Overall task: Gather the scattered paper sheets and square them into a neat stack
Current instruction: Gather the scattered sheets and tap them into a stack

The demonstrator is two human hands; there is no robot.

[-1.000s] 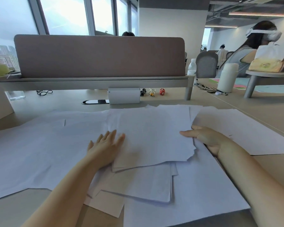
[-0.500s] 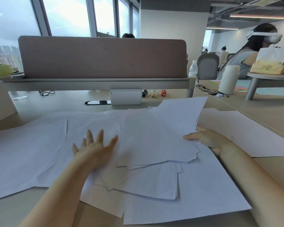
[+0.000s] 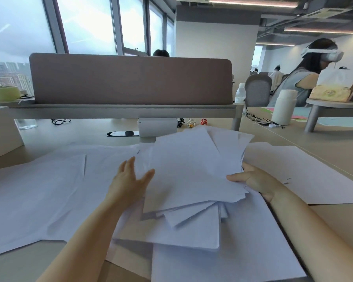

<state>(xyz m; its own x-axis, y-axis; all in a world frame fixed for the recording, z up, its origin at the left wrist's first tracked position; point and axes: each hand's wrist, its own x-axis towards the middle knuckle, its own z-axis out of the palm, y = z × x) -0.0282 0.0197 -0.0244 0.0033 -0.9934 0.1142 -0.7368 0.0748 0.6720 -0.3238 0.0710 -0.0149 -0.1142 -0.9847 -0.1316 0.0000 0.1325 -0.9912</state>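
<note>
The right hand point(image 3: 255, 183) grips the right edge of a loose bundle of sheets point(image 3: 192, 171), thumb lying on top and the other fingers hidden under the paper. The left hand point(image 3: 128, 182) is spread open with fingers apart, its thumb and fingers against the bundle's left edge, closed around nothing. The bundle is white, unevenly fanned, its far end tilted up off the desk point(image 3: 73, 131) so that several corners splay out at the top right, while its near edges rest on other paper. Beneath it lies a smaller untidy pile point(image 3: 192, 228) with corners sticking out at different angles. Around these, more white sheets lie flat and overlapping: a broad spread to the left point(image 3: 39, 192), a large sheet toward the near edge point(image 3: 232, 261), and one to the right point(image 3: 306, 171), well apart from the bundle and partly behind the right forearm. Beyond the paper stand a small white box point(image 3: 157, 127) beside a dark oval cable port point(image 3: 122, 133), some small trinkets point(image 3: 196, 122), and a brown divider panel point(image 3: 130, 78) across the desk. To the right stand a white bottle point(image 3: 283, 107) and a clear water bottle point(image 3: 240, 94), and a person wearing a headset point(image 3: 306, 74) sits at the next desk.
</note>
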